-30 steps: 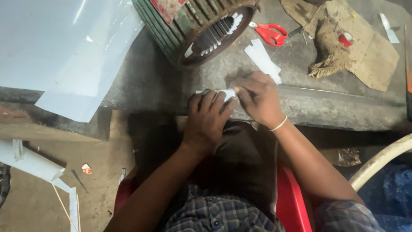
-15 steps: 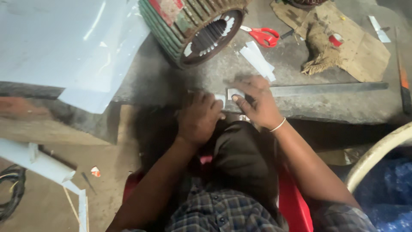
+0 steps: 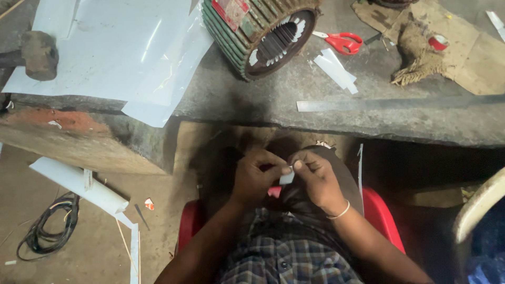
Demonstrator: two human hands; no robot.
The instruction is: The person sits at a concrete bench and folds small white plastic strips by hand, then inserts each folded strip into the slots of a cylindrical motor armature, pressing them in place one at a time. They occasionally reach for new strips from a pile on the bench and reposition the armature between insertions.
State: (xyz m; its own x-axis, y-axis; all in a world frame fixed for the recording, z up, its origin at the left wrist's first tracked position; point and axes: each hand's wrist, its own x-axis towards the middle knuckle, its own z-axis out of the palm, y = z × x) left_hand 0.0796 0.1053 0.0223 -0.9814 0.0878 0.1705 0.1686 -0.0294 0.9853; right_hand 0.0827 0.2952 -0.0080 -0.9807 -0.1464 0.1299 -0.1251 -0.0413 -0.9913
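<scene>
both hands pinched a small white strip over the lap: left hand and right hand each grasping it, below the bench.

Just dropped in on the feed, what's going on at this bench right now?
A seated person holds a small white paper strip over their lap, pinched between the left hand and right hand, below the bench edge. On the stone bench lie a ribbed motor stator, red-handled scissors, more cut white strips, a long metal ruler and large white sheets. A hammer rests on the sheets.
</scene>
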